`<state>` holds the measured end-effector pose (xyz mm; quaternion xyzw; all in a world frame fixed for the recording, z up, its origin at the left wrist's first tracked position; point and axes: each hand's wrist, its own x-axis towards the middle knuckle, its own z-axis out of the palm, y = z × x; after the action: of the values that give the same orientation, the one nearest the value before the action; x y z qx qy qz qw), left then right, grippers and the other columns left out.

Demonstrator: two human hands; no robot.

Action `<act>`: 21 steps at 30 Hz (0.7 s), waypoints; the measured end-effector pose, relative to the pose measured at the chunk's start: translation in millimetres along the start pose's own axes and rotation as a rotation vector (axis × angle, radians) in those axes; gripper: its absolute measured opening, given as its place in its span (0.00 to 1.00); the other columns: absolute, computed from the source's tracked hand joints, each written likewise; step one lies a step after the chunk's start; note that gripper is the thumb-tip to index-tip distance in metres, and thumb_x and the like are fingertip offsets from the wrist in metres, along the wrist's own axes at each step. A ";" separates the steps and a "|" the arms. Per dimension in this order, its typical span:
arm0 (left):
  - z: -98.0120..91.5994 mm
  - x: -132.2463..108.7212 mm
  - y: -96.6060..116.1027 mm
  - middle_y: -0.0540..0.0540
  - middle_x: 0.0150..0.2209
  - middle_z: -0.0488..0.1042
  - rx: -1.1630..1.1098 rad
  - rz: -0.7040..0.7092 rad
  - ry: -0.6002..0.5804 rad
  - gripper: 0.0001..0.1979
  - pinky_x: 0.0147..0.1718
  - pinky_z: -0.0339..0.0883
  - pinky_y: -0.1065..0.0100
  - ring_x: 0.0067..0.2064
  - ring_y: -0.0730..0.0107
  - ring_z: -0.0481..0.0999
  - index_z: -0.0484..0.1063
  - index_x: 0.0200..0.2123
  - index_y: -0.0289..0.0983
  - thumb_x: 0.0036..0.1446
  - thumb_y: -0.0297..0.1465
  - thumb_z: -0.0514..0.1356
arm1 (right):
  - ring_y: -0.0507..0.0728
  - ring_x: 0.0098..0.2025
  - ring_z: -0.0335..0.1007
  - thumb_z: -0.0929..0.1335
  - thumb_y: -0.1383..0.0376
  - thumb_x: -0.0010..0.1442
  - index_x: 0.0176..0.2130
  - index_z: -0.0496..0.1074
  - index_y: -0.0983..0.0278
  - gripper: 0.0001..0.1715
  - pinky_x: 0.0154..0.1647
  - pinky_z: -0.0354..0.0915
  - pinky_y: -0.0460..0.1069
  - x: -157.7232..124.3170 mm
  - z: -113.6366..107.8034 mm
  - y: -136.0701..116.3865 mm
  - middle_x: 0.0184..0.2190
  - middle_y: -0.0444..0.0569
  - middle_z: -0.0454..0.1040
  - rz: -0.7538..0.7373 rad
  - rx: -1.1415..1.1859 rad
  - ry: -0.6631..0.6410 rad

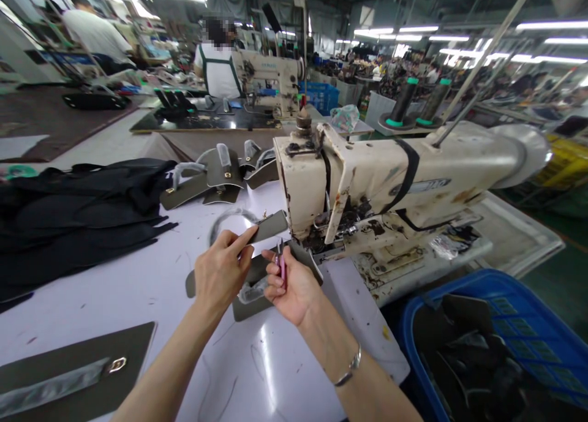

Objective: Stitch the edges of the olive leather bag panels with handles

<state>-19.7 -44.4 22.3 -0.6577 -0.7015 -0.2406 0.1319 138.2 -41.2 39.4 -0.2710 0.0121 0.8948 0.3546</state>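
Observation:
My left hand (pixel 223 267) pinches the edge of an olive-grey bag panel (pixel 272 226) just left of the sewing machine's head, its index finger stretched along the panel. In my right hand (pixel 294 287) is a small pair of pink-handled thread snips (pixel 282 266), blades pointing up toward the panel's lower edge. Beneath both hands lies another olive-grey piece (pixel 257 308) with a plastic-wrapped strap on it. The sewing machine (pixel 316 189) stands right beside the panel; its needle area is partly hidden by metal parts.
Black fabric pieces (pixel 82 214) are heaped at left. Several olive panels with wrapped straps (pixel 223 168) lie behind my hands, and a larger panel (pixel 82 367) sits at front left. A blue basket (pixel 505 293) holding dark pieces stands at right. Co-workers (pixel 220 70) sit farther back.

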 end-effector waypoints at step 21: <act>-29.3 99.1 26.5 0.39 0.52 0.75 -0.205 0.070 0.043 0.24 0.43 0.65 0.62 0.50 0.55 0.78 0.68 0.65 0.30 0.71 0.34 0.53 | 0.49 0.26 0.56 0.72 0.47 0.62 0.36 0.79 0.65 0.23 0.28 0.54 0.46 -46.3 -49.8 -0.6 0.26 0.43 0.70 -0.830 -0.927 0.288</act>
<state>-7.3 26.2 101.3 -0.6866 -0.6469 -0.3202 0.0873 190.2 -80.5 19.8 -0.4960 -0.4349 0.5498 0.5124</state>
